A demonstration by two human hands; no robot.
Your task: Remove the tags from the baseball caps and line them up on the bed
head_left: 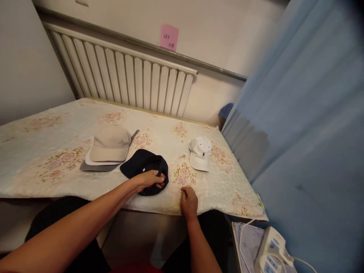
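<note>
A dark navy cap (142, 165) lies near the front edge of a table covered with a pale floral cloth (45, 148). My left hand (149, 179) reaches in from the lower left and grips the back of this cap, fingers curled over its rim. My right hand (188, 203) rests on the cloth at the table's front edge, just right of the navy cap, with its fingers curled under and nothing visible in them. A beige cap (110, 148) sits on a stack of other caps to the left. A white cap (200, 152) lies to the right.
A white radiator (125, 74) runs along the wall behind the table, with a pink note (169, 37) above it. A blue curtain (307, 125) hangs at the right. A white device with a cord (271, 252) sits low at the right.
</note>
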